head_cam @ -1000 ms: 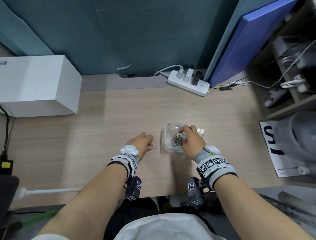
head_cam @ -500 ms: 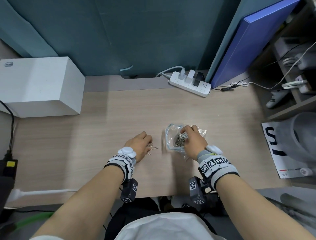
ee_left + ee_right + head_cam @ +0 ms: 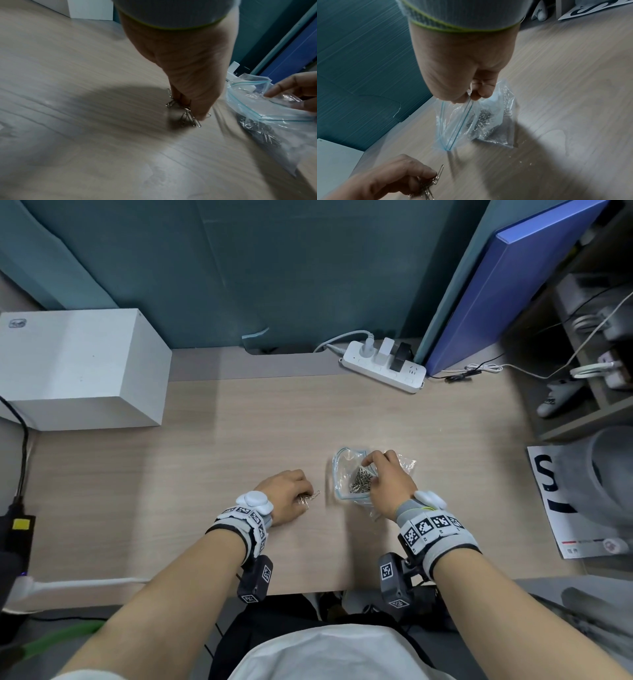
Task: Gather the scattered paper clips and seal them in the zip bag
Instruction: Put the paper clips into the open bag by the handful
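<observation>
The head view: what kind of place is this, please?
Probably an office or lab desk: a wooden desk against a teal partition, a power strip with plugs, and shelves holding cables.

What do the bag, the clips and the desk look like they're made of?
Zip bag: thin clear plastic film, wrinkled and glossy, with a blue-green zip strip.
Paper clips: bent wire, shiny silver, probably steel.
Desk: pale matte wood grain, likely laminate.
</observation>
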{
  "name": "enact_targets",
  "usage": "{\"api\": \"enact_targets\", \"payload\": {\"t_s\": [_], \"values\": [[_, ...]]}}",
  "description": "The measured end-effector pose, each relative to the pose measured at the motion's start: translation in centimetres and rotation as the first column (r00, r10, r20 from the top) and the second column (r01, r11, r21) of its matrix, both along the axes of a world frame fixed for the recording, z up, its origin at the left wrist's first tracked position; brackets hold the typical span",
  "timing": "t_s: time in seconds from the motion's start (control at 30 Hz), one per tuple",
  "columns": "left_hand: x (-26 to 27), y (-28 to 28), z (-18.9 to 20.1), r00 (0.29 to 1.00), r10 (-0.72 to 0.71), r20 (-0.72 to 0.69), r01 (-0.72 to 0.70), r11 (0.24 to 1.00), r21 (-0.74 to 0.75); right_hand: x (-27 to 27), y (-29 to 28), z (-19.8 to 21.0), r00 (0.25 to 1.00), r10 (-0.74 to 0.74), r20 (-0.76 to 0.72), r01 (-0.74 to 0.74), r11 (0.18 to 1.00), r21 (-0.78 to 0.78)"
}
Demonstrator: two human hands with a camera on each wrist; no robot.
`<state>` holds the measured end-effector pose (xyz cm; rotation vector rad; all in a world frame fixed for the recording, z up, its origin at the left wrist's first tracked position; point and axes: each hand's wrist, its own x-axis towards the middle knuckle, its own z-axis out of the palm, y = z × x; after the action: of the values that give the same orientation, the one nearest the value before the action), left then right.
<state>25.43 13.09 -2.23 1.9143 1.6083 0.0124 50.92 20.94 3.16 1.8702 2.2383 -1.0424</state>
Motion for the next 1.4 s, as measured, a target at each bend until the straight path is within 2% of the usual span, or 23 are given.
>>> {"api": "enact_targets", "payload": {"t_s": [0.1, 0.2, 0.33, 0.53, 0.6, 0.7, 0.8, 0.87, 1.03, 1.2, 1.4], "values": [[-0.5, 0.4, 0.4, 0.998, -0.066, -0.003, 0.066, 0.996, -0.064, 0.0, 0.1, 0.0, 1.0, -0.003, 0.0, 0.003, 1.0, -0.007], [-0.2, 1.0, 0.8, 0.991, -0.109, -0.083, 0.102, 0.992, -0.075, -0.2, 0.1, 0.0, 1.0, -0.008, -0.006, 0.008, 1.0, -0.018], [1.0, 1.0, 0.5, 0.979, -0.105, -0.172, 0.102, 0.994, -0.023, -0.2, 0.1, 0.0, 1.0, -0.013, -0.003, 0.012, 1.0, -0.02], [1.6, 1.0, -0.3, 0.984, -0.06, -0.165, 0.061, 0.998, 0.002, 0.2, 0.2, 0.2, 0.999, -0.033, -0.009, 0.032, 0.999, -0.038], [1.9, 1.3, -0.2, 0.993, 0.029, -0.113, -0.028, 1.0, 0.004, 0.1, 0.2, 0.3, 0.999, -0.033, -0.003, 0.033, 0.999, -0.043], [3.6, 2.4, 0.9, 0.967, 0.235, 0.1, -0.241, 0.969, 0.054, 0.1, 0.2, 0.3, 0.999, -0.037, -0.013, 0.037, 0.999, -0.038], [6.2, 4.2, 2.9, 0.926, 0.232, 0.297, -0.266, 0.961, 0.077, 0.1, -0.1, 0.0, 1.0, -0.019, -0.008, 0.019, 1.0, -0.01], [6.9, 5.0, 3.6, 0.916, 0.212, 0.339, -0.251, 0.965, 0.074, 0.0, -0.1, -0.1, 1.0, -0.018, -0.013, 0.018, 1.0, -0.009], [3.7, 4.4, 2.4, 0.918, 0.323, 0.229, -0.353, 0.93, 0.103, 0.2, 0.3, 0.1, 1.0, -0.022, -0.011, 0.022, 1.0, -0.014], [1.8, 2.1, 0.5, 0.99, 0.143, -0.01, -0.143, 0.987, -0.076, 0.5, 0.3, 0.0, 0.999, -0.032, -0.009, 0.031, 0.999, -0.034], [3.0, 1.9, -0.1, 0.997, 0.054, -0.063, -0.054, 0.998, -0.007, 0.8, 0.4, 0.0, 0.999, -0.021, -0.024, 0.02, 0.998, -0.058]]}}
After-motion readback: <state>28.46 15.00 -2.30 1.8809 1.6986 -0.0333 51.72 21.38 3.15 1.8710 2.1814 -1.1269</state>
